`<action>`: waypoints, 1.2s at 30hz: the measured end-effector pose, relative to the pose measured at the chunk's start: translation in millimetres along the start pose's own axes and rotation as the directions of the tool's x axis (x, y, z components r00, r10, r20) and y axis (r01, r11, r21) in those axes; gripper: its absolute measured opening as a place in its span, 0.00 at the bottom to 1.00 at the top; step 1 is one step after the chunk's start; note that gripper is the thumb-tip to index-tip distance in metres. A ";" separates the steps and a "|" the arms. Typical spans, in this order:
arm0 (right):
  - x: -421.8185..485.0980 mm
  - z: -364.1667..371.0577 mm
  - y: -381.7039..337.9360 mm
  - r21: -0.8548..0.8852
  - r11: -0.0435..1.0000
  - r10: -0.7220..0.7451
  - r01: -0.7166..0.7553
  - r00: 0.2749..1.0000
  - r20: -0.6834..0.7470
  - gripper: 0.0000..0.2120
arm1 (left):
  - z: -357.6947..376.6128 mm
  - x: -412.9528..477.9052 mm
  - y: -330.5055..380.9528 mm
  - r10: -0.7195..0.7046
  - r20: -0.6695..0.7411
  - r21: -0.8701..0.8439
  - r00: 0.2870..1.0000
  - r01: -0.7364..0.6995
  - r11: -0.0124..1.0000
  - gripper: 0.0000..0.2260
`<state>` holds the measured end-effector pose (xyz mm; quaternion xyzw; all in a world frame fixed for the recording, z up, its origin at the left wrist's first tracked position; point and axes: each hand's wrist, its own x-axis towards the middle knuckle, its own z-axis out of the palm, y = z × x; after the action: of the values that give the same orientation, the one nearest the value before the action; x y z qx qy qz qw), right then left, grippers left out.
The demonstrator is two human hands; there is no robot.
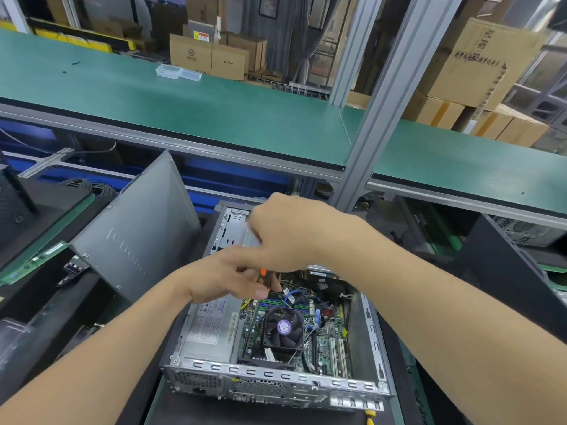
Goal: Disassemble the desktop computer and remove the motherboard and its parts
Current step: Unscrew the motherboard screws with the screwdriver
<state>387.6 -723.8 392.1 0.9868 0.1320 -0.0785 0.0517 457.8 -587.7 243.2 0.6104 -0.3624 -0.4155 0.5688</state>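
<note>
Near centre on the bench [161,404]: computer case [276,377] lying flat, side open, back panel facing the near edge. Motherboard [328,335] sits inside, in the right half of the case, with the fan [283,329] mounted on it and blue cables [294,297] crossing its far end. Power supply [211,329] fills the near-left corner of the case. Silver drive cage [236,228] is at the far end.

Left hand [227,277] is over the case, just above the power supply's far edge. Its grip is curled round the orange-and-black handle of a screwdriver [263,279]. Shaft and tip are hidden behind the hands. Right hand [285,234] is just beyond the left one, overlapping it in view, above the drive cage. Its fingers are curled downward and motion-blurred, so can't tell whether that grip holds anything.

Side panel [138,228] stands tilted just left of the case. Further left, a green memory stick [33,262] lies on a dark surface. Green shelf [184,102] runs across above the bench, carried by an aluminium post [377,118]. A clear plastic box [178,72] sits on the shelf. Cardboard boxes [208,56] are stacked beyond it. A second dark case [503,271] stands at the right.
</note>
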 end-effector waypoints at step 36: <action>1.4 1.0 -5.6 0.105 0.988 0.106 -0.115 0.991 0.083 0.35 | -5.4 1.6 -7.2 0.015 -0.001 -0.075 1.000 -0.015 0.997 0.21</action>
<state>387.3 -718.2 390.5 0.9902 0.0705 -0.1205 0.0070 463.2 -586.5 235.9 0.5862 -0.3509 -0.4243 0.5943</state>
